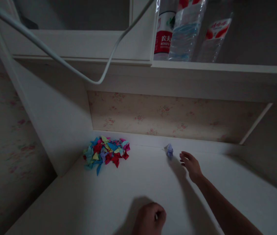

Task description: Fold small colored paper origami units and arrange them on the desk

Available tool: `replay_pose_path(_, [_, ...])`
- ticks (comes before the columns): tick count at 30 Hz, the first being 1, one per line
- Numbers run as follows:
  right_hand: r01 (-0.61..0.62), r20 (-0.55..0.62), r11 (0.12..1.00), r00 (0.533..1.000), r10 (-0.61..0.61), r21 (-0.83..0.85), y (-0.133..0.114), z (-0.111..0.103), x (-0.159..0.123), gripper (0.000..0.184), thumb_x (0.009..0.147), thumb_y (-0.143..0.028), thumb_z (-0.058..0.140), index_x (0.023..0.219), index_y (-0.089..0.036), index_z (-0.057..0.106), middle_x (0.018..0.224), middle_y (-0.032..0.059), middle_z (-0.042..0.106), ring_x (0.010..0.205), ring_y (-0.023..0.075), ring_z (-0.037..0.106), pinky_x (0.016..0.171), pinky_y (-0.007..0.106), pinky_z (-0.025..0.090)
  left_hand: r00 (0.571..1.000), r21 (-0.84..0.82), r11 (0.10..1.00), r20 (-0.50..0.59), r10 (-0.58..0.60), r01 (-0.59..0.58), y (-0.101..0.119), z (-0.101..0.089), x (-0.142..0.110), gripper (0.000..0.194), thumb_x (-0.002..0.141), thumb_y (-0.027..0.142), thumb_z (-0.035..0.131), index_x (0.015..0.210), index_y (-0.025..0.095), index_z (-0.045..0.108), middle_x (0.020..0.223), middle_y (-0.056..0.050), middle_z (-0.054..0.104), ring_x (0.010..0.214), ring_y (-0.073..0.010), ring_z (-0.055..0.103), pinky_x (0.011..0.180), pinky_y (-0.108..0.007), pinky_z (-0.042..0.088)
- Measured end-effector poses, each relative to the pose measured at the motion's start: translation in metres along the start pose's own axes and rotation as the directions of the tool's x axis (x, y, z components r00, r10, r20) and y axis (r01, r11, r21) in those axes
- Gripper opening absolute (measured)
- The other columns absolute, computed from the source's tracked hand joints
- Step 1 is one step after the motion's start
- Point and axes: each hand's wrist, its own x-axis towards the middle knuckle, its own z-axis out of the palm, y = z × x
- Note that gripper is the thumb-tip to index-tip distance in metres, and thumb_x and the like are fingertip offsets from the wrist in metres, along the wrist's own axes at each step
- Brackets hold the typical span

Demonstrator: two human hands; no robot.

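Observation:
My right hand (190, 165) is stretched out over the white desktop, fingers apart and holding nothing. Just left of its fingertips, without touching them, stands a small purple folded-paper piece (169, 150) with a pale tip. At the bottom centre my left hand (150, 218) is curled closed. A tiny pale spot shows in the gap between its fingers and thumb; I cannot make out what it is. Toward the back left corner lies a heap of colourful folded-paper cranes (108, 150), in red, blue, yellow, pink and purple, apart from both hands.
The white desktop (119, 195) meets a side panel (52, 120) on the left and floral wallpaper (138, 114) behind. Overhead, a shelf (214, 67) holds plastic water bottles (186, 32). A white cable (55, 57) hangs across the upper left.

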Motion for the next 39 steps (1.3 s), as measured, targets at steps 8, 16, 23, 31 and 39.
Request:
replay_pose_path(8, [-0.240, 0.210, 0.890, 0.963, 0.169, 0.388, -0.046, -0.028, -0.137, 0.033, 0.077, -0.052, 0.063, 0.083, -0.019, 0.063, 0.063, -0.0032, 0.050, 0.046, 0.0089, 0.038, 0.041, 0.022, 0.030, 0.995, -0.052, 0.994, -0.041, 0.096, -0.098, 0.006, -0.004, -0.008, 0.026, 0.082, 0.026, 0.048, 0.078, 0.015, 0.071, 0.077, -0.004, 0.070, 0.072, -0.0157, 0.060, 0.065, -0.022, 0.040])
replay_pose_path(16, [-0.081, 0.300, 0.996, 0.952, 0.064, 0.044, -0.038, -0.011, -0.235, 0.040, 0.083, -0.053, 0.054, 0.069, -0.017, 0.063, 0.057, -0.0012, 0.051, 0.057, 0.0140, 0.043, 0.053, 0.024, 0.033, 0.988, -0.044, 0.987, -0.018, 0.156, -0.157, 0.007, -0.005, -0.011, 0.029, 0.085, 0.031, 0.046, 0.077, 0.015, 0.069, 0.072, -0.002, 0.066, 0.070, -0.0153, 0.056, 0.063, -0.022, 0.039])
replay_pose_path(23, [-0.051, 0.327, 0.998, 0.943, 0.061, -0.038, -0.032, -0.013, -0.233, 0.043, 0.087, -0.053, 0.045, 0.073, -0.017, 0.063, 0.062, -0.0015, 0.053, 0.062, 0.0148, 0.045, 0.057, 0.024, 0.034, 0.990, -0.107, 0.985, -0.055, 0.128, -0.133, 0.007, -0.005, -0.012, 0.030, 0.084, 0.035, 0.047, 0.078, 0.015, 0.068, 0.074, -0.002, 0.065, 0.068, -0.0142, 0.053, 0.063, -0.022, 0.040])
replay_pose_path(31, [-0.005, 0.394, 1.000, 0.919, 0.013, -0.020, -0.026, -0.006, -0.225, 0.046, 0.086, -0.056, 0.045, 0.072, -0.017, 0.063, 0.063, -0.0003, 0.055, 0.064, 0.0160, 0.047, 0.059, 0.023, 0.036, 0.993, -0.114, 0.987, -0.062, 0.103, -0.109, 0.005, -0.003, -0.011, 0.029, 0.084, 0.037, 0.050, 0.076, 0.015, 0.068, 0.067, 0.000, 0.060, 0.062, -0.0127, 0.049, 0.060, -0.022, 0.037])
replay_pose_path(39, [-0.013, 0.413, 0.999, 0.910, 0.027, -0.035, -0.032, -0.007, -0.227, 0.045, 0.087, -0.054, 0.044, 0.073, -0.016, 0.065, 0.061, 0.0000, 0.055, 0.059, 0.0149, 0.046, 0.055, 0.024, 0.034, 0.997, -0.121, 0.990, -0.039, 0.071, -0.075, 0.012, -0.006, -0.013, 0.027, 0.084, 0.033, 0.049, 0.075, 0.015, 0.066, 0.065, 0.001, 0.057, 0.060, -0.0124, 0.048, 0.059, -0.022, 0.038])
